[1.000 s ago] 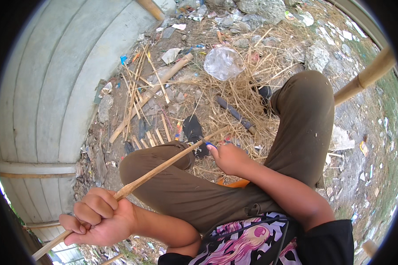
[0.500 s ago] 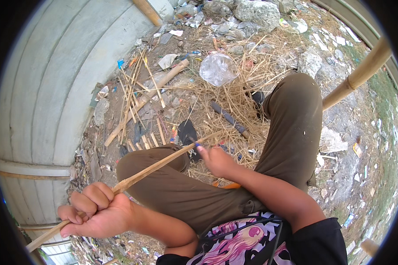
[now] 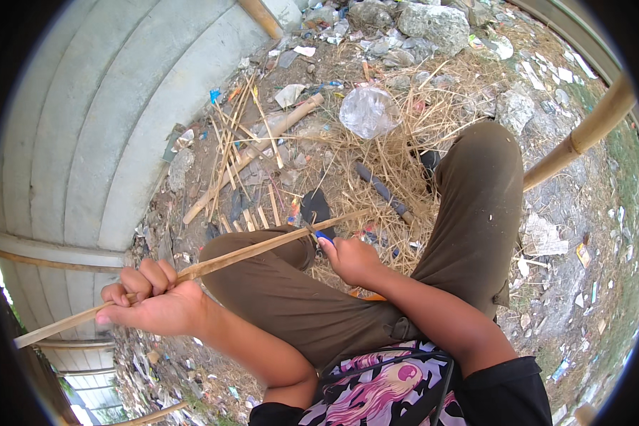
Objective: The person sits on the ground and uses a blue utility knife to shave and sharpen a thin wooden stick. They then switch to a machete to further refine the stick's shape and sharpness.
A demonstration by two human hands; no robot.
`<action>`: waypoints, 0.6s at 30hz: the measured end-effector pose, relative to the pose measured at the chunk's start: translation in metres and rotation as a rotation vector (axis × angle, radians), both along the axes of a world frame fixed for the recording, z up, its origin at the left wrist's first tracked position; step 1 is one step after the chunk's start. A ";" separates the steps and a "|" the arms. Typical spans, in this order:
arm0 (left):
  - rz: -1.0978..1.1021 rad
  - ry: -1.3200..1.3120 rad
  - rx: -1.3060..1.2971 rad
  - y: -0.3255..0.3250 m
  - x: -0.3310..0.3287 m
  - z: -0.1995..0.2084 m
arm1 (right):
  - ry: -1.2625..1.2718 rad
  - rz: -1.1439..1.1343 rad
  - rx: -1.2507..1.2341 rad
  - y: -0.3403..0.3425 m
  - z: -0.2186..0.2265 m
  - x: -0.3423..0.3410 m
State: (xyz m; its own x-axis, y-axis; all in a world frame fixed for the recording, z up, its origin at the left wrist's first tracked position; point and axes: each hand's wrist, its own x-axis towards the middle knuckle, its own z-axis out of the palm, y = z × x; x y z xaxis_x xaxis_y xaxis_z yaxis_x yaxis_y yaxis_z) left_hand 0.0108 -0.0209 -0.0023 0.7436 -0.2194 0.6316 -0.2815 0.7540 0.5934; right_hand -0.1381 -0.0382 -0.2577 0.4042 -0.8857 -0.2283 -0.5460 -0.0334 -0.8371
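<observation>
A long, narrow bamboo strip [image 3: 241, 257] slants across my lap, its far tip over the dry straw and its near end sticking out beyond my left hand [image 3: 149, 302]. That hand is closed round the strip with the palm facing up. In my right hand [image 3: 355, 263] is a small knife [image 3: 324, 236] with a blue handle, the fingers wrapped round it. Its blade meets the strip just beyond my bent left knee, though the edge is too small to make out.
Ahead lie cut bamboo strips [image 3: 227, 142], a thick bamboo pole [image 3: 252, 157], a grey-wrapped tool [image 3: 383, 190] with a wooden end, and a clear plastic bag [image 3: 369, 112]. A pale panel wall [image 3: 128, 128] bounds the left; a bamboo post [image 3: 582, 135] stands right.
My left hand has risen, lifting the strip's near end, so the strip slopes less steeply. The right hand with the knife stays at nearly the same place. My view has shifted slightly.
</observation>
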 end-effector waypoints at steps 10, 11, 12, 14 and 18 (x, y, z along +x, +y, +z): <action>-0.147 -0.026 0.006 0.001 -0.028 0.006 | -0.023 -0.149 0.360 -0.018 -0.036 -0.009; -0.142 -0.029 0.008 0.001 -0.030 0.008 | 0.037 -0.145 0.337 -0.016 -0.038 -0.010; -0.149 -0.039 0.010 0.000 -0.031 0.010 | 0.102 -0.146 0.311 -0.014 -0.037 -0.012; -0.154 -0.059 0.015 -0.002 -0.032 0.013 | 0.023 -0.219 0.285 -0.010 -0.037 -0.005; -0.247 -0.087 0.071 -0.049 -0.022 0.017 | -0.368 -0.391 0.560 -0.034 -0.063 -0.003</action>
